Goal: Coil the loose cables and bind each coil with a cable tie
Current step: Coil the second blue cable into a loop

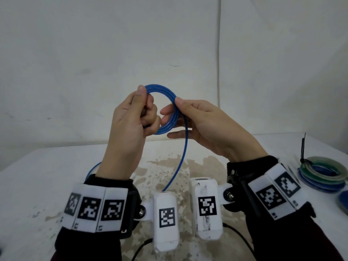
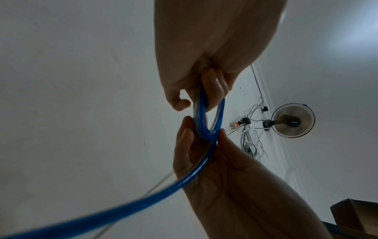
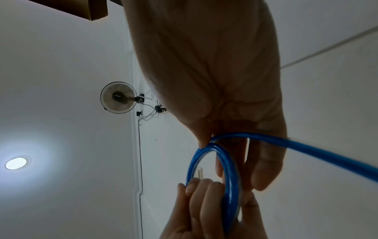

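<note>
I hold a small blue cable coil [image 1: 169, 113] of several turns in the air above the table. My left hand [image 1: 146, 100] grips its left side, thumb on top and fingers curled through the ring. My right hand [image 1: 171, 106] pinches the right side between thumb and forefinger. The loose blue tail [image 1: 180, 159] drops from the right hand toward the table and curves behind my left wrist. The left wrist view shows the coil [image 2: 202, 116] edge-on between both hands. In the right wrist view the coil [image 3: 231, 177] hangs under my right hand [image 3: 206, 142], and the tail [image 3: 306, 152] runs off right.
On the white table [image 1: 47, 176], which has a brown stain in the middle, a stack of bound green and blue coils [image 1: 320, 174] lies at the right edge. A black cable tie [image 1: 303, 147] sticks up from the stack. A wall fan [image 2: 292, 120] hangs behind.
</note>
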Demonstrator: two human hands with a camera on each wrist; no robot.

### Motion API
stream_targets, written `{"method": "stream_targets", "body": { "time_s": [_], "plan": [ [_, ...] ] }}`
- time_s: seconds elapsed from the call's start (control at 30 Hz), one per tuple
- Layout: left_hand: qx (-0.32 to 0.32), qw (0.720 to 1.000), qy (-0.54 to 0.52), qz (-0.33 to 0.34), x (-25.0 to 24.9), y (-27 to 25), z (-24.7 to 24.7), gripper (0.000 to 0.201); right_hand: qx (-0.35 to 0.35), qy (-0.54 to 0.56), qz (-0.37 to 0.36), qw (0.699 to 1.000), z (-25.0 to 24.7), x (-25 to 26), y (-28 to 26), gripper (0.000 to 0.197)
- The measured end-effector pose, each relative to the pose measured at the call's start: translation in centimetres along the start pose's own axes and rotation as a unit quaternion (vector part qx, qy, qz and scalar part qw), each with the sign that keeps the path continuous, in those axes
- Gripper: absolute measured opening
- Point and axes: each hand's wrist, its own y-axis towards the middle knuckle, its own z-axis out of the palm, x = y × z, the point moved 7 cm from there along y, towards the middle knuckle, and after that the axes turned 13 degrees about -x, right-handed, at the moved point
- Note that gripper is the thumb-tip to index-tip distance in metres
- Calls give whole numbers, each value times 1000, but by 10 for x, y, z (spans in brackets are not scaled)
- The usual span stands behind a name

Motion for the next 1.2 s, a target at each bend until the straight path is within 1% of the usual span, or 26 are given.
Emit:
{"method": "stream_targets", "body": {
  "time_s": [0.03,0.1,0.17,0.2,0.27,0.33,0.43,0.5,0.53,0.6,0.7,0.77,0.83,0.9,0.93,0.97,1.03,1.1,1.13,1.2],
  "plan": [
    [1,1000,-7,2,0,0,1,36,-1,-6,1,1000,0,-1,0,38],
    [10,1000,-19,-5,1,-1,3,37,-8,-21,-23,999,-1,1,2,37],
    [30,999,-31,-26,2,0,6,37,-17,-21,-59,998,-2,4,4,36],
    [43,998,-36,-42,2,0,7,38,-21,-6,-67,998,-2,6,4,35],
    [68,994,-40,-70,4,0,8,38,-23,37,-61,997,-2,5,6,33],
    [85,992,-35,-83,4,0,7,36,-21,64,-50,996,1,3,7,33],
    [112,989,2,-100,7,-2,5,36,-20,50,-49,997,3,-1,8,32],
    [125,984,36,-120,10,-3,2,38,-5,24,-44,999,6,-2,7,33],
    [123,984,45,-119,10,-3,1,39,2,22,-37,999,8,-2,6,33],
    [96,991,39,-90,6,-2,-1,40,6,41,-24,999,10,-1,4,35],
    [49,998,-14,-49,-1,2,-1,40,11,60,-9,998,10,-1,3,38],
    [57,996,-34,-59,1,1,3,39,14,68,-10,998,8,0,3,37],
    [90,990,-47,-99,5,-1,9,39,6,70,-12,997,3,1,4,36],
    [120,983,-33,-134,10,-5,12,40,-3,44,-17,999,0,1,4,36],
    [126,982,-17,-139,11,-5,11,40,-7,27,-21,999,-1,1,4,36],
    [123,984,0,-132,11,-5,9,39,-8,16,-23,1000,-1,1,4,35],
    [101,990,27,-91,7,-2,5,36,-10,18,-19,1000,1,1,4,35],
    [80,995,24,-62,4,0,2,36,-10,39,-8,999,2,1,4,37],
    [75,995,13,-64,3,0,1,37,-7,50,-4,999,3,1,4,38],
    [91,991,-8,-103,6,-2,4,38,3,56,-4,998,2,2,3,37]
  ]
}}
